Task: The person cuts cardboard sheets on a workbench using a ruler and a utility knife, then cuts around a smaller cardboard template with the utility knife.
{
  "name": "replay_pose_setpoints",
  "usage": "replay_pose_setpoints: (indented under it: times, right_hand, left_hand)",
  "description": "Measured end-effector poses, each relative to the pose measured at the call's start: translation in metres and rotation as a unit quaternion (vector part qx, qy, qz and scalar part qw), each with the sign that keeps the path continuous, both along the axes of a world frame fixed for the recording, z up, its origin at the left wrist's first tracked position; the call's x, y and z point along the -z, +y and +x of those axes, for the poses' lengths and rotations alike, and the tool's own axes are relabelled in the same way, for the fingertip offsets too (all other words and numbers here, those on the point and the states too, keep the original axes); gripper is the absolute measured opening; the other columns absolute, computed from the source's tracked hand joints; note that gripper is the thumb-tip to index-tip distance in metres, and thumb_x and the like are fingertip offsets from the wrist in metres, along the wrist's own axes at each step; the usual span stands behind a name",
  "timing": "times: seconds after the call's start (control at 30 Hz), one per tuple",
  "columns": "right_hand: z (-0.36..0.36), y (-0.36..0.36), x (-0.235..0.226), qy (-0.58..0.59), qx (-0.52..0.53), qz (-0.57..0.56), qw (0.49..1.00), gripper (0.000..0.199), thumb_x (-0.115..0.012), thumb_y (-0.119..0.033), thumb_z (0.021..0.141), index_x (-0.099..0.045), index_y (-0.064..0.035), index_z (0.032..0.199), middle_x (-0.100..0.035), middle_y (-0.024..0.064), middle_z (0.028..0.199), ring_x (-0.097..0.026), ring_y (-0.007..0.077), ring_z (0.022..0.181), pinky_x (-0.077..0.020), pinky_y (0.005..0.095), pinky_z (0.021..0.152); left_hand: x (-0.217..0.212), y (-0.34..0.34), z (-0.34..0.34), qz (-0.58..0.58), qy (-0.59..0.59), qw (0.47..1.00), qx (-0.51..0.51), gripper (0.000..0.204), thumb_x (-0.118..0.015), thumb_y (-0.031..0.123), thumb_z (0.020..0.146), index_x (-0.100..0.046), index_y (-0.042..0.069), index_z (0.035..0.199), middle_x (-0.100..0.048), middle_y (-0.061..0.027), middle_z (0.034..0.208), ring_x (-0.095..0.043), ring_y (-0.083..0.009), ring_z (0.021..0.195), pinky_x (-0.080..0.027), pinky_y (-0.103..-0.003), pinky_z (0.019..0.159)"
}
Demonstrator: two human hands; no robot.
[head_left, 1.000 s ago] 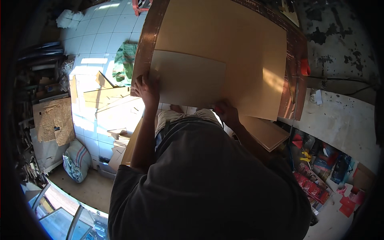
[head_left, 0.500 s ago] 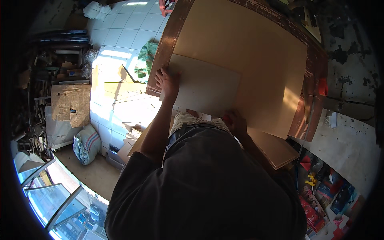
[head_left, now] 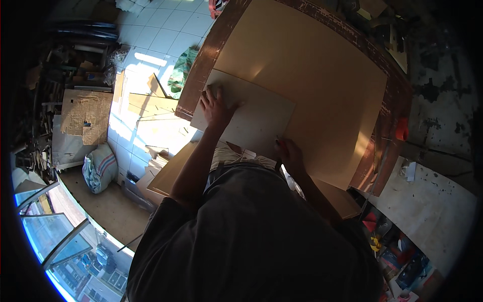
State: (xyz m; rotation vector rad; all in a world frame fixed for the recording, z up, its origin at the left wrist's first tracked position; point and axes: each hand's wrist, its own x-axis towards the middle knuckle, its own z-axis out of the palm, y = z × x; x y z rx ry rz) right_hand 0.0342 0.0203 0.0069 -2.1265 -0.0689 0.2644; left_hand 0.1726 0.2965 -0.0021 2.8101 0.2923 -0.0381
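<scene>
A small pale grey board point(head_left: 261, 113) lies on top of a large brown sheet point(head_left: 322, 75), over the near left part of it. My left hand point(head_left: 216, 108) rests on the board's left side with its fingers spread. At the board's near right edge, my right hand point(head_left: 293, 158) is closed around a small red tool point(head_left: 283, 147) with a dark tip. Its exact kind is hard to make out. The large sheet rests on a worn reddish-brown table point(head_left: 198, 75), whose border shows around it.
A brown board point(head_left: 173, 168) stands low by my left forearm. Cut pieces point(head_left: 146, 105) lie on the tiled floor near a green bag point(head_left: 182, 73). A white striped sack point(head_left: 100, 168) is farther left. At the right are a pale stained panel point(head_left: 417, 181) and a red object point(head_left: 401, 129).
The grey board has shifted slightly left and nearer. My left hand has moved farther onto it, and my right hand has come up to its near right edge with the red tool.
</scene>
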Motion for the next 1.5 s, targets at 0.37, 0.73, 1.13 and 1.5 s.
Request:
replay_pose_setpoints:
  times: [0.37, 0.73, 1.13, 1.5]
  right_hand:
    - [0.209, 0.074, -0.031, -0.094, -0.160, -0.173, 0.967, 0.027, -0.051, -0.026, 0.103, -0.055, -0.0053, 0.120, -0.068, 0.0224, 0.092, -0.068, 0.0420, 0.087, -0.0530, 0.0474, 0.074]
    - [0.284, 0.169, -0.002, -0.102, -0.303, -0.343, 0.883, 0.031, -0.049, -0.031, 0.104, -0.057, -0.0013, 0.108, -0.069, 0.0246, 0.090, -0.068, 0.0448, 0.086, -0.0531, 0.0544, 0.077]
    - [0.290, 0.183, -0.025, -0.062, -0.347, -0.386, 0.853, 0.027, -0.051, -0.023, 0.102, -0.060, 0.0012, 0.109, -0.067, 0.0265, 0.105, -0.066, 0.0464, 0.100, -0.0525, 0.0540, 0.084]
    - [0.302, 0.170, -0.024, -0.036, -0.376, -0.382, 0.843, 0.027, -0.053, -0.023, 0.101, -0.060, 0.0008, 0.111, -0.067, 0.0265, 0.108, -0.065, 0.0451, 0.103, -0.0512, 0.0539, 0.087]
  left_hand:
    - [-0.005, -0.019, 0.008, -0.077, 0.128, 0.989, -0.003, 0.135, -0.086, 0.055, 0.066, -0.004, 0.003, 0.160, 0.008, -0.0276, 0.165, 0.003, -0.0512, 0.151, -0.011, -0.062, 0.121]
    - [0.007, -0.022, 0.010, -0.090, 0.107, 0.990, -0.026, 0.137, -0.089, 0.050, 0.062, -0.007, -0.002, 0.158, 0.007, -0.0321, 0.163, 0.008, -0.0572, 0.148, -0.011, -0.070, 0.116]
    - [0.005, -0.024, 0.015, -0.073, 0.138, 0.987, -0.031, 0.137, -0.087, 0.057, 0.062, -0.010, -0.002, 0.158, 0.005, -0.0309, 0.164, 0.005, -0.0564, 0.149, -0.009, -0.070, 0.117]
    - [0.004, -0.025, 0.017, -0.073, 0.158, 0.984, -0.033, 0.138, -0.088, 0.056, 0.062, -0.008, -0.002, 0.158, 0.006, -0.0312, 0.163, 0.006, -0.0571, 0.148, -0.008, -0.071, 0.116]
